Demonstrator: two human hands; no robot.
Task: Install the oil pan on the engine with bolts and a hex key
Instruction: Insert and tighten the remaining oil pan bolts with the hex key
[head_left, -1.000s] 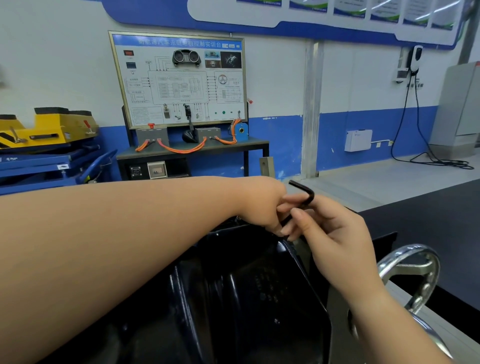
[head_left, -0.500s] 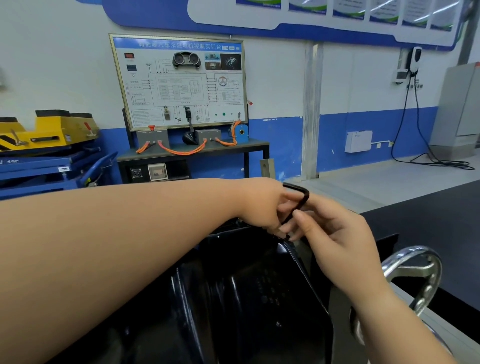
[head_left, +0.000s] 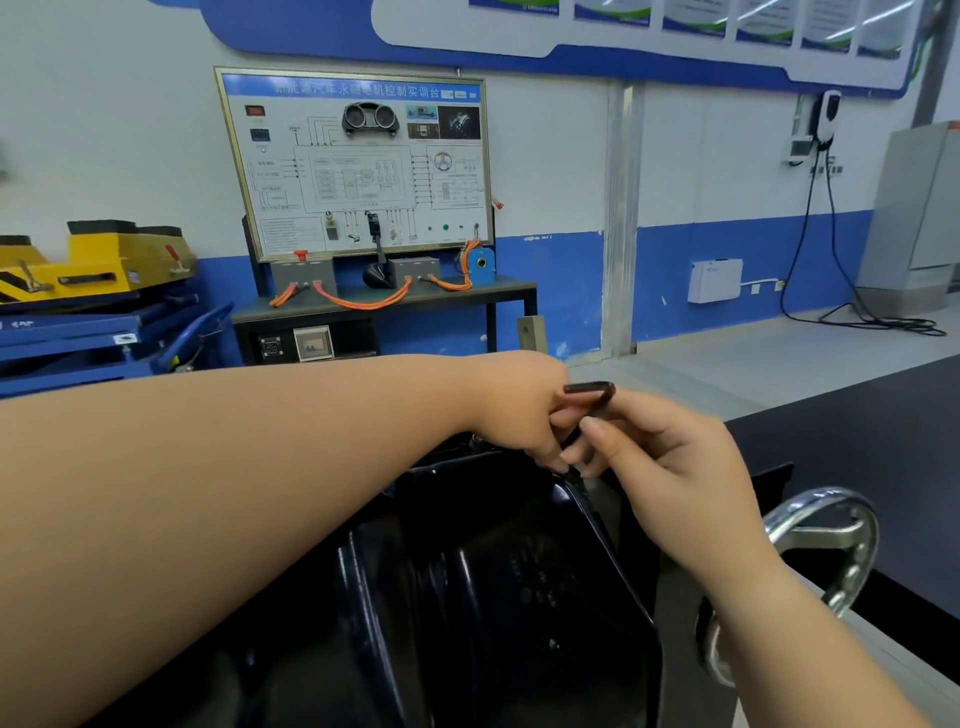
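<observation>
Head view: the fingers (head_left: 558, 415) of the left hand (head_left: 514, 405) are curled round the upper shaft of the hex key (head_left: 589, 388). The thumb and forefinger of the right hand (head_left: 670, 467) pinch the same shaft just below, so both hands are grasping the tool. The key's short arm lies level above the hands, pointing left. The long arm runs down between the hands to the far rim of the oil pan (head_left: 467, 571), where its tip and any bolt are hidden. The black pan sits in the near centre, presumably on the engine, which is not visible. A chromed handwheel (head_left: 831, 545) stands to the right of the pan. Judged step: running in a far-rim bolt. Risks: a tip not fully seated in the socket may slip out and round it. A bolt started at an angle may cross-thread. Fully tightening one corner first may seat the flange unevenly.
</observation>
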